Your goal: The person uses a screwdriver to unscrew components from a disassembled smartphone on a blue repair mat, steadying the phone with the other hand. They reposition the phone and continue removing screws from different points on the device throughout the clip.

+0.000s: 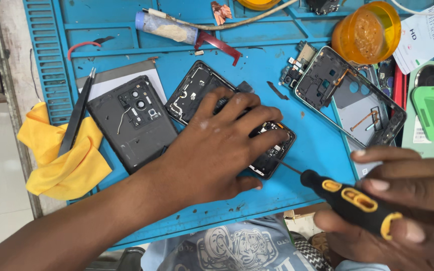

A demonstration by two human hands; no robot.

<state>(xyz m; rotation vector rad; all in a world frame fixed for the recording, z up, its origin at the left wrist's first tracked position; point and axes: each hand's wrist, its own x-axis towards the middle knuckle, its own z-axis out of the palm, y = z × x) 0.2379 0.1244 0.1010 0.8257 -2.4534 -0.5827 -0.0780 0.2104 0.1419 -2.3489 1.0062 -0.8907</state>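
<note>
1. An opened black phone (197, 95), back cover off and inner parts showing, lies tilted at the centre of the frame on a blue work mat (307, 150).
2. The left hand (217, 145) lies palm down on the phone's lower half, fingers spread and pressing it flat against the mat; its forearm runs in from the lower left corner.
3. The right hand (408, 206) sits at the lower right, fingers curled tight around the handle of a black and yellow screwdriver (350, 198). The thin shaft slants up and left, and its tip meets the phone's lower right edge just beside the left fingertips.
4. Left of the phone, just beside it, a dark grey back cover (134, 123) with camera cut-outs rests on the mat.
5. Farther left, black tweezers (76, 115) lie across a yellow cloth (61, 165) at the mat's edge.
6. To the upper right of the phone lies a second phone frame (350, 95) with a pale inner plate.
7. An orange plastic cup (370, 32) lies tipped in the upper right of the frame.
</note>
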